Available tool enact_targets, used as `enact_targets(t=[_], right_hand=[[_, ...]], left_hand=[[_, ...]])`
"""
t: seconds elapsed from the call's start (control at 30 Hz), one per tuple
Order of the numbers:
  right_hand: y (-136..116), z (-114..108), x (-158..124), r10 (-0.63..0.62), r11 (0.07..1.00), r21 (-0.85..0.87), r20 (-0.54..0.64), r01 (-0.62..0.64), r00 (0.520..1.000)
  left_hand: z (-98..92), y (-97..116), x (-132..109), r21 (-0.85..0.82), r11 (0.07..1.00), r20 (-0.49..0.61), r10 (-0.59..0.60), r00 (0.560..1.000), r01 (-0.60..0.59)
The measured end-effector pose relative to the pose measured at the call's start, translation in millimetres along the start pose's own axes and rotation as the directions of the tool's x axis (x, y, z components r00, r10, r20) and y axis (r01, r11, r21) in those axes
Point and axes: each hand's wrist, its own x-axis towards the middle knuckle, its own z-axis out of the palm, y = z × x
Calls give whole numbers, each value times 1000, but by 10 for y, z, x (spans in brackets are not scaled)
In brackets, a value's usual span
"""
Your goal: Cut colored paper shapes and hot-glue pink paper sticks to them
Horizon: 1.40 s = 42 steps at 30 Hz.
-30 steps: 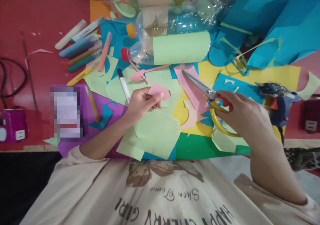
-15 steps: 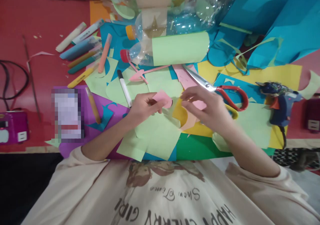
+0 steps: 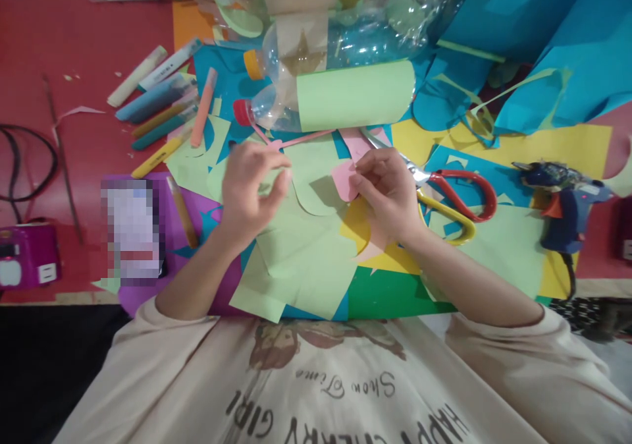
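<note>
A small pink paper piece (image 3: pixel 344 180) is pinched between the thumb and fingers of my right hand (image 3: pixel 388 190). My left hand (image 3: pixel 254 190) hovers over the green paper sheets (image 3: pixel 306 259), its thumb and fingers apart, with nothing visible between them. Just beyond it, thin pink paper strips (image 3: pixel 309 138) lie below a clear bottle with a red cap (image 3: pixel 241 112) and a light green paper wrap (image 3: pixel 356 95). Scissors with red and yellow handles (image 3: pixel 467 190) lie beside my right hand, their blades partly hidden behind it.
A glue gun (image 3: pixel 565 213) rests at the right. Several markers (image 3: pixel 158 105) lie at the upper left, above a phone (image 3: pixel 133 230). More bottles (image 3: pixel 345 39) and blue paper (image 3: pixel 508 16) are at the back. A purple box with sockets (image 3: pixel 29 256) stands far left.
The pink piece has passed from my left hand to my right hand. My left hand has moved left and up and opened, covering most of the black-capped marker.
</note>
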Motion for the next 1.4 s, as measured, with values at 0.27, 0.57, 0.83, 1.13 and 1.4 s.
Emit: enact_targets(t=[0.27, 0.57, 0.83, 1.13, 1.4], right_hand=[[7, -2, -3, 40, 999, -19, 3, -40, 999], [-40, -10, 36, 37, 999, -13, -65, -38, 997], [-81, 22, 3, 96, 995, 29, -69, -94, 993], [-7, 78, -32, 68, 998, 3, -67, -68, 995], [-54, 48, -64, -38, 973, -222, 74, 54, 997]], left_hand=[[29, -439, 8, 228, 973, 17, -33, 999, 28], [47, -67, 9, 22, 999, -9, -34, 999, 34], [261, 189, 12, -247, 955, 197, -114, 974, 162], [422, 169, -92, -487, 818, 187, -244, 952, 305], [428, 155, -126, -501, 795, 240, -253, 937, 343]])
